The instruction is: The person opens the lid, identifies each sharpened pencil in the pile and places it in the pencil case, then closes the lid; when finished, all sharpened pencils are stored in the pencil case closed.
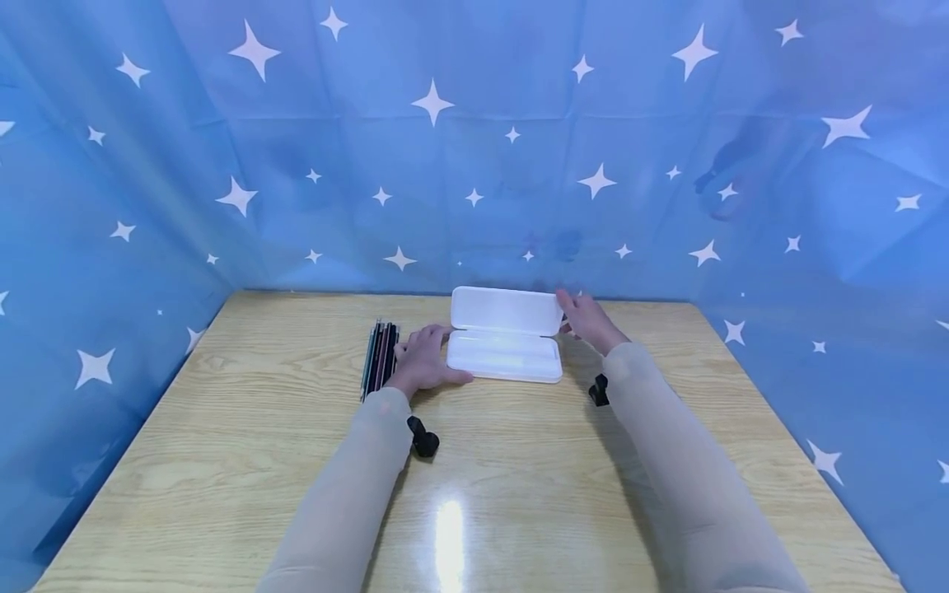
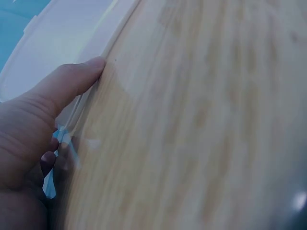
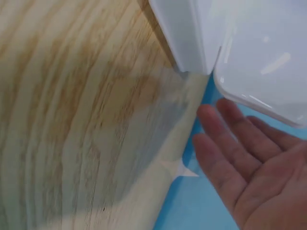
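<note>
A white pencil case (image 1: 504,357) lies open on the table, its lid (image 1: 506,310) raised and leaning back at the rear. The left hand (image 1: 424,360) holds the tray's left end, the thumb (image 2: 79,79) along the front edge and the other fingers by the back left corner. At the lid's right end is the right hand (image 1: 589,319); its fingers (image 3: 225,143) are extended beside the lid's corner in the right wrist view. Several dark and teal pencils (image 1: 379,360) lie side by side just left of the left hand, partly hidden by it.
The wooden table (image 1: 222,461) extends forward and to both sides of the case. A blue curtain (image 1: 474,222) with white stars hangs close behind the lid and along both sides. Black wrist cameras (image 1: 424,439) sit at both wrists.
</note>
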Tool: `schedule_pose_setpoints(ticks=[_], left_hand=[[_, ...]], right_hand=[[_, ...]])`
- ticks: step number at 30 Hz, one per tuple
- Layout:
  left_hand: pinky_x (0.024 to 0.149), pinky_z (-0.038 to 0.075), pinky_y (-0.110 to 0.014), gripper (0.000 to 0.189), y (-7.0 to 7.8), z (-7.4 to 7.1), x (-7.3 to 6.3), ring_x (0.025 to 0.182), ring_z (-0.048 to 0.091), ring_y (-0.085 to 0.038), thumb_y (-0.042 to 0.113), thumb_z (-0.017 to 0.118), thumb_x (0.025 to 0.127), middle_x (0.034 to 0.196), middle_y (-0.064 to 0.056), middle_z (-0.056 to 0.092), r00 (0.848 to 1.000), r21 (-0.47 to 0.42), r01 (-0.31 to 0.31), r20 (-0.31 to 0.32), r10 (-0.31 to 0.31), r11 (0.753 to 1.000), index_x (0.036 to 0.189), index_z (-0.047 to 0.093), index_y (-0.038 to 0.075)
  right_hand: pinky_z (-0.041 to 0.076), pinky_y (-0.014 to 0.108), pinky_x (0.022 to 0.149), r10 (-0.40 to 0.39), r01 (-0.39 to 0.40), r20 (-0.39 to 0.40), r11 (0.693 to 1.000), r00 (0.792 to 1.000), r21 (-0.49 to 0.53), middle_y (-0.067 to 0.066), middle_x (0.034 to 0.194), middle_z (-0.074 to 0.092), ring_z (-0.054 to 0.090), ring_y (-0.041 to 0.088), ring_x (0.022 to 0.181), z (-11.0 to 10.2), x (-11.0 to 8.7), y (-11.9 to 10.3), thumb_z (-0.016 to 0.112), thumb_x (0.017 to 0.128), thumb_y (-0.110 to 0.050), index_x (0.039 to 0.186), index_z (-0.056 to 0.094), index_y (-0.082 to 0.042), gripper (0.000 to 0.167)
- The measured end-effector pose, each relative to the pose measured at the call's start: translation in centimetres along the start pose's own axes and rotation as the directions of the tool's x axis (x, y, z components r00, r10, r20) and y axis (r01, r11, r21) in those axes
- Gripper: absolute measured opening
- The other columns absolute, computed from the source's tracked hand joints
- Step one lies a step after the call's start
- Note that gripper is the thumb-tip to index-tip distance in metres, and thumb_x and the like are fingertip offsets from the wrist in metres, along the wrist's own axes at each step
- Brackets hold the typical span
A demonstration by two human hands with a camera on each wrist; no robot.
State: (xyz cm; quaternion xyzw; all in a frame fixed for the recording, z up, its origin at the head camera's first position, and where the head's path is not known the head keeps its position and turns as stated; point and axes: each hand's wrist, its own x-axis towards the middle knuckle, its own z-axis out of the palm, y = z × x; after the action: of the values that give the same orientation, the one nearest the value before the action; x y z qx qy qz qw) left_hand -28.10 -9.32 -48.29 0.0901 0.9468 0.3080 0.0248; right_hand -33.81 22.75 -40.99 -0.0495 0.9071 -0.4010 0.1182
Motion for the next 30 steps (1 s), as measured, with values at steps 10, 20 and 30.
schedule_pose_setpoints(ticks=[10,20,30], left_hand=[[0.103,0.023,-0.057,0.104,-0.1,0.4,-0.1,0.139,0.033,-0.034,0.062,0.085,0.07,0.157,-0.007,0.038,1.0,-0.01,-0.01,-0.002,0.01,1.0,0.154,0.041,0.02],[0.104,0.024,-0.058,0.102,-0.1,0.2,-0.6,0.141,0.032,-0.033,0.063,0.084,0.071,0.157,-0.006,0.037,1.0,-0.009,-0.008,0.013,0.009,1.0,0.153,0.041,0.021],[0.101,0.025,-0.055,0.106,-0.3,0.0,-0.1,0.14,0.033,-0.034,0.065,0.083,0.071,0.158,-0.008,0.036,1.0,0.007,-0.03,0.0,0.03,1.0,0.156,0.038,0.021]], right_hand=[[0.036,0.059,0.113,-0.048,0.078,0.15,0.975,0.988,-0.208,0.027,0.151,0.044,0.041,0.046,0.139,0.4,-3.3,2.2,0.057,0.105,-0.04,0.154,0.036,0.003,0.069],[0.026,0.059,0.118,-0.086,0.147,0.25,0.96,0.964,-0.236,0.022,0.161,0.032,0.026,0.043,0.148,2.7,-4.2,2.8,0.08,0.089,-0.036,0.158,0.032,-0.004,0.09],[0.026,0.057,0.119,-0.095,0.135,0.195,0.969,0.976,-0.206,0.018,0.161,0.032,0.027,0.04,0.149,3.2,-4.5,2.2,0.081,0.089,-0.03,0.158,0.035,-0.008,0.086]])
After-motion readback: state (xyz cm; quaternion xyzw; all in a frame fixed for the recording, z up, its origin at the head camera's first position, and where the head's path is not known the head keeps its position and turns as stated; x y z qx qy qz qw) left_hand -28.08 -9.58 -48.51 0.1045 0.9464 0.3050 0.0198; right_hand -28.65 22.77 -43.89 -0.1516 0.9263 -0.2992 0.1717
